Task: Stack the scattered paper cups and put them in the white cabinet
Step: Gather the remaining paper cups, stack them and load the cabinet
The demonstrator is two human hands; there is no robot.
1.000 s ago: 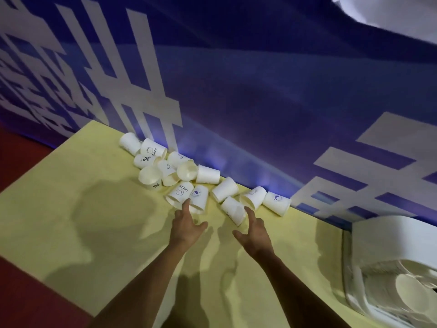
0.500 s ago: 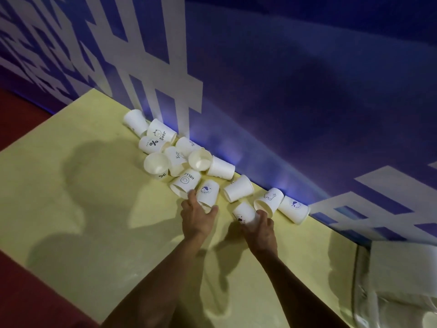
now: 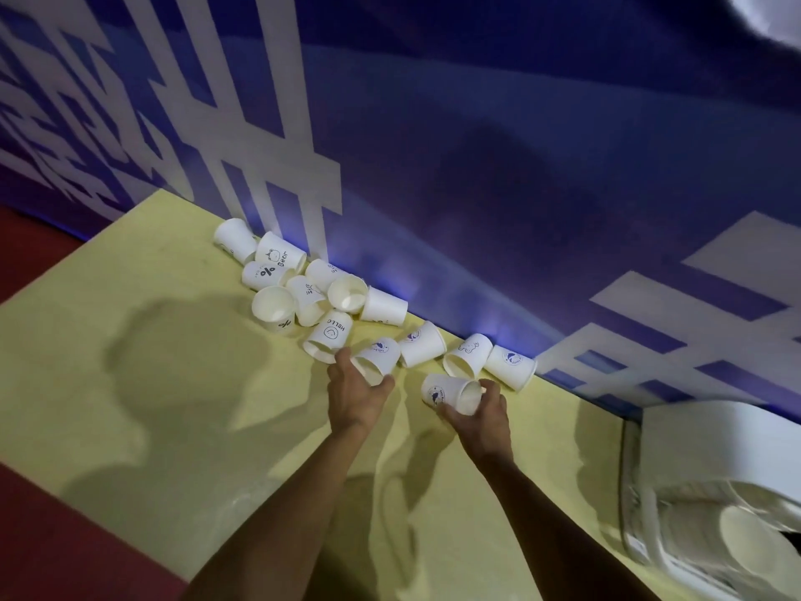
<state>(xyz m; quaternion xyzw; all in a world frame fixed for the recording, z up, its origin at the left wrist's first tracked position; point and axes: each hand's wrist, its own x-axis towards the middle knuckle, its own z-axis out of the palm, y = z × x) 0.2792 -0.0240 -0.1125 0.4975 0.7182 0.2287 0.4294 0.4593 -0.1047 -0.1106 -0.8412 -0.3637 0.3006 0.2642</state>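
So the right hand (image 3: 485, 422) is now lifting its paper cup (image 3: 437, 392) off the yellow table (image 3: 130, 427) (half a second ago it was only closing on it), fingers wrapping the open end, while the left hand (image 3: 353, 394) is still clamping the mouth of a second cup (image 3: 379, 355) lying on its side. The blue wall (image 3: 477, 167) is running behind, the white cabinet (image 3: 711, 444) is sitting well off right, and the other cups (image 3: 303, 292) are lying heaped along the wall, two just beyond the right hand.
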